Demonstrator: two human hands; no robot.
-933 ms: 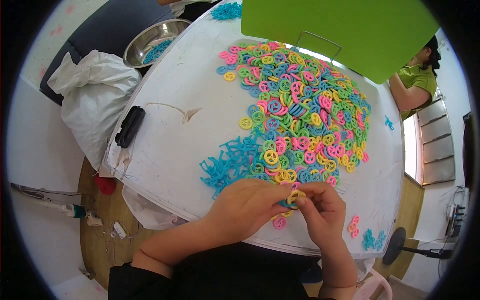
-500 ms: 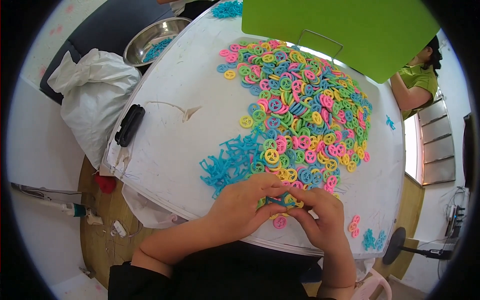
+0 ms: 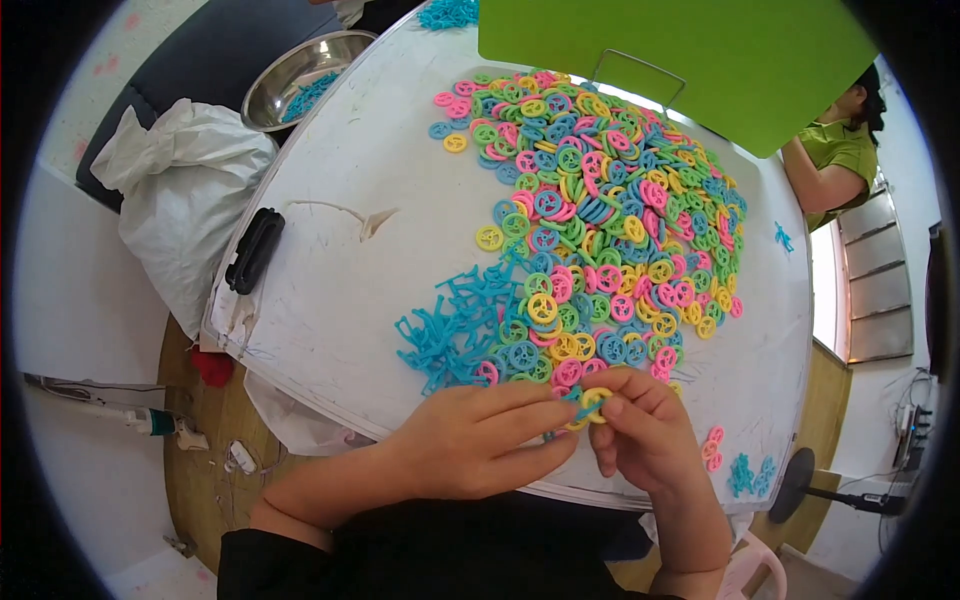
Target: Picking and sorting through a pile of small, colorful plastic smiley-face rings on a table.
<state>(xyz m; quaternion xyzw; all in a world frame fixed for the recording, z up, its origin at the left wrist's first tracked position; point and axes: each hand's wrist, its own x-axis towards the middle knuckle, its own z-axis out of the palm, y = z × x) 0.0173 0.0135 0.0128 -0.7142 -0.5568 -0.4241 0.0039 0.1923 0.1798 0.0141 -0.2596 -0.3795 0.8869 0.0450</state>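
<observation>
Both hands have stayed put at lower centre since the earlier frame. Right hand (image 3: 648, 440) pinches a yellow plastic ring (image 3: 594, 402); left hand (image 3: 478, 440) fingertips grip its blue stem piece (image 3: 566, 418). Heap of coloured rings (image 3: 600, 220) above, on the white table (image 3: 340, 260).

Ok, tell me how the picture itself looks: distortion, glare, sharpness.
Head view: strong fisheye, the white table edge bows and black corners frame the circle; bright window glare at the far right washes out detail; the pile of coloured rings is sharp, as are the left hand and right hand; shadows are soft.
</observation>
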